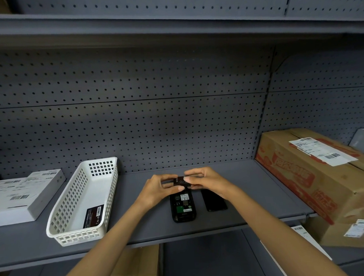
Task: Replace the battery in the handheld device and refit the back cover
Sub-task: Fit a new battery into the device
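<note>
Nearest you on the grey metal shelf (231,214), the black handheld device (183,208) lies face down, compartment open; the flat black back cover (214,200) rests just right of it. Beyond, your left hand (158,190) and right hand (207,181) together pinch the small black rectangular battery (179,181) above the device's far end. Check the contacts' orientation, then seat that edge first; do not force it.

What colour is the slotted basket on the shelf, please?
White, seen in the head view: basket.
</note>
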